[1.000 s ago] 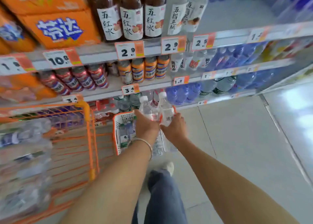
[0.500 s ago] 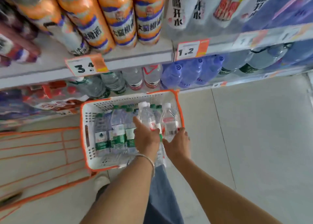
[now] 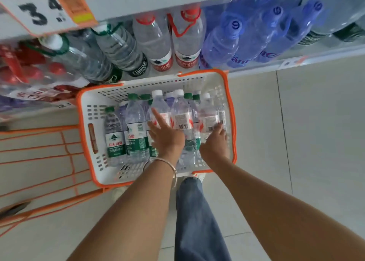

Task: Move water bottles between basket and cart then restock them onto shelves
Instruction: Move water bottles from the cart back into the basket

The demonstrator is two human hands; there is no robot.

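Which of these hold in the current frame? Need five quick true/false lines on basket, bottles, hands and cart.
1. The basket holds green-capped bottles and white-capped bottles. True.
2. The left wrist is bare. False: it wears a bracelet.
3. The left hand and the right hand are both down at the bottles in the basket. True.
4. The basket's rim is blue. False: the rim is orange and the walls are white.
5. The cart stands on the person's left of the basket. True.
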